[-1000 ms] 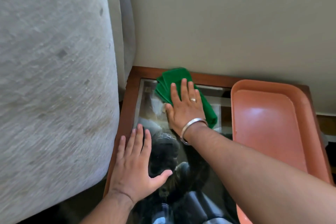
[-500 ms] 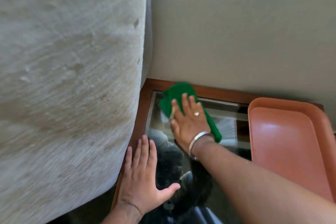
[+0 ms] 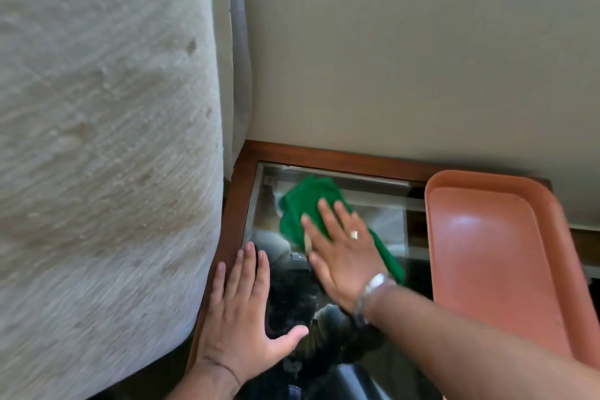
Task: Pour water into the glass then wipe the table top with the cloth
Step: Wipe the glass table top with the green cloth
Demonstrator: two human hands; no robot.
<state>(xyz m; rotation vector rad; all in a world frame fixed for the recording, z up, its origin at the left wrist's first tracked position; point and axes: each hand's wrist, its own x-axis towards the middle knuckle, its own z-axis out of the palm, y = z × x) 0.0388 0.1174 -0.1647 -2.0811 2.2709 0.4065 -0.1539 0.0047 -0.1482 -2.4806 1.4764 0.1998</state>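
Note:
A folded green cloth lies on the glass top of a wood-framed table. My right hand, with a ring and a silver bangle, presses flat on the cloth with fingers spread. My left hand rests flat and empty on the table's left edge, fingers apart, close beside the right hand. No glass or water vessel is in view.
An empty salmon-coloured tray sits on the right part of the table. A beige upholstered sofa arm stands right against the table's left side. A plain wall runs along the table's far edge.
My right hand has slid the cloth from the far wooden rim toward me over the glass. The left hand stays planted. The view has shifted.

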